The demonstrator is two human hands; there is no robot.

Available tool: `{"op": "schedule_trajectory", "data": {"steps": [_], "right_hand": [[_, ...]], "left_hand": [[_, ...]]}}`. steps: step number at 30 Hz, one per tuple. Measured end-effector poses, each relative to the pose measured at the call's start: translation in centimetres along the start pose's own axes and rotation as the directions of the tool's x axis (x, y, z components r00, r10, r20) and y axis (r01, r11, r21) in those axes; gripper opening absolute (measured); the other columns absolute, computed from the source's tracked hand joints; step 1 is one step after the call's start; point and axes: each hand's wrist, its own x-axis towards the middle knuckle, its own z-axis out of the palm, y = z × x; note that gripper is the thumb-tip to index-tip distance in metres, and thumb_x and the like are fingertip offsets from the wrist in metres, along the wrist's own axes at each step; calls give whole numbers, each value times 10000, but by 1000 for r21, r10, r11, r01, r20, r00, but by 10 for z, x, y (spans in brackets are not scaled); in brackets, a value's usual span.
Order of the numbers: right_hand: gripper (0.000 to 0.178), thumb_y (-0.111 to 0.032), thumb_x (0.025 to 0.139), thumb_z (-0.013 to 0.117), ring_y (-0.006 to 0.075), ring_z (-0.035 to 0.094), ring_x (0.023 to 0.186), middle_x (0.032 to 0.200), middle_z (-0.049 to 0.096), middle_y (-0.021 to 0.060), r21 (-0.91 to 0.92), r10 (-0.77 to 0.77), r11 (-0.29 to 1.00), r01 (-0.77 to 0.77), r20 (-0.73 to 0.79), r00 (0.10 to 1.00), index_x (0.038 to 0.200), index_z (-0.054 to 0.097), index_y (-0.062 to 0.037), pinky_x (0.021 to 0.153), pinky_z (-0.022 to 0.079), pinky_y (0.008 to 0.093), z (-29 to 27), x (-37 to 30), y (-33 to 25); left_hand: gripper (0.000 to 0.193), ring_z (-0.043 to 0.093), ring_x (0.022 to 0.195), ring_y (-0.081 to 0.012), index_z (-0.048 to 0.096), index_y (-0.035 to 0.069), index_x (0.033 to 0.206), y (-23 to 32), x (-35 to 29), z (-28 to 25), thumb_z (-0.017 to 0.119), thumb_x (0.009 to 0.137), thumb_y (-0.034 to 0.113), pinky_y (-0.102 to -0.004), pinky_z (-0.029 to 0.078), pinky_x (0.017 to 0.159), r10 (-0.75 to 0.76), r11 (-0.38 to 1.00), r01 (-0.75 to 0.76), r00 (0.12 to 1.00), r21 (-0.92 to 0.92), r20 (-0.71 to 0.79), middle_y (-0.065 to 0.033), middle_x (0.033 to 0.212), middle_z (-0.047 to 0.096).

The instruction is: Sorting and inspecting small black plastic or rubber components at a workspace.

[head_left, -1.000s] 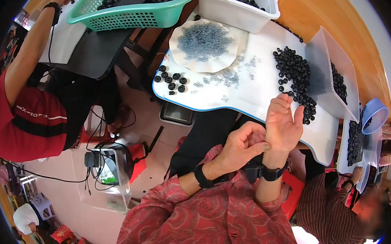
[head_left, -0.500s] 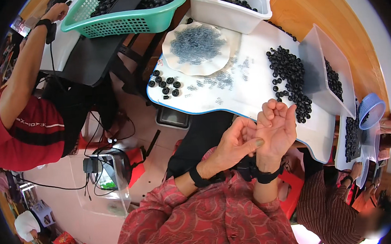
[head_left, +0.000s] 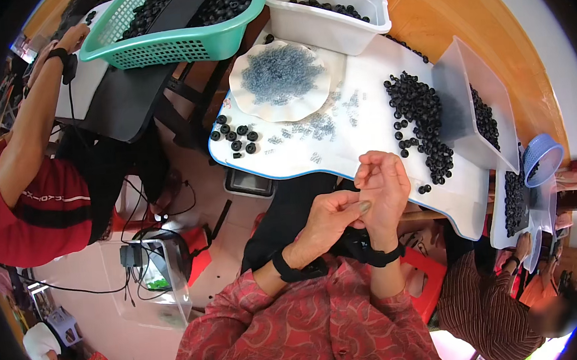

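My left hand (head_left: pixel 328 219) and my right hand (head_left: pixel 384 185) meet just in front of the near edge of a white work board (head_left: pixel 370 104). The right hand stands upright with its fingers curled in. The left hand's closed fingertips press against the right palm's heel. Whether anything small lies in either hand is hidden. A heap of black round parts (head_left: pixel 423 122) lies on the board just beyond the right hand. A white scalloped plate (head_left: pixel 243 99) of small grey rings stands further back, with loose rings scattered beside it. A few black parts (head_left: pixel 235 134) sit at the board's left edge.
A clear tray (head_left: pixel 459 81) with black parts stands at the right, a white bin (head_left: pixel 331 20) and a green basket (head_left: pixel 172 44) at the back. A small blue basket (head_left: pixel 541 161) is far right. A person in red (head_left: pixel 29 198) works at left; another in stripes (head_left: pixel 491 303) at lower right.
My right hand's fingers, spread and upright before, have curled in. Both hands have shifted slightly toward the board's edge, still touching.
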Motion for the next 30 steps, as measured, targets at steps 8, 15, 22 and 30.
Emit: {"op": "schedule_trajectory", "data": {"steps": [8, 15, 22, 30], "right_hand": [[115, -29, 952, 586, 171, 620, 793, 982, 633, 99, -690, -170, 679, 252, 186, 968, 1054, 611, 18, 708, 515, 267, -11, 22, 13], [269, 55, 866, 583, 307, 597, 939, 1120, 605, 170, -855, -281, 89, 510, 470, 837, 1129, 623, 16, 812, 510, 360, -8, 50, 5], [223, 57, 835, 608, 318, 578, 998, 1086, 635, 142, -831, -204, 71, 551, 529, 824, 1039, 671, -9, 846, 494, 383, -16, 61, 10], [146, 36, 851, 618, 363, 636, 752, 924, 644, 188, -871, -256, 174, 460, 411, 875, 986, 664, 3, 688, 514, 392, -19, 74, 11]], "left_hand": [[164, 660, 784, -89, 680, 1, 1077, 5, 3, -10, 638, 968, 116, -216, 540, 693, 85, 996, -83, 988, 22, -128, -57, 914, 712], [173, 657, 774, -93, 686, 16, 1066, 6, 8, -23, 660, 955, 146, -223, 527, 692, 78, 997, -79, 979, 7, -188, -62, 927, 720], [172, 656, 778, -96, 683, 15, 1068, 11, 6, -24, 657, 957, 143, -224, 523, 689, 69, 998, -70, 980, 2, -187, -64, 925, 717], [168, 650, 767, -91, 683, 16, 1069, 6, 8, -28, 647, 963, 141, -221, 518, 686, 56, 998, -59, 983, -13, -175, -60, 922, 715]]}}
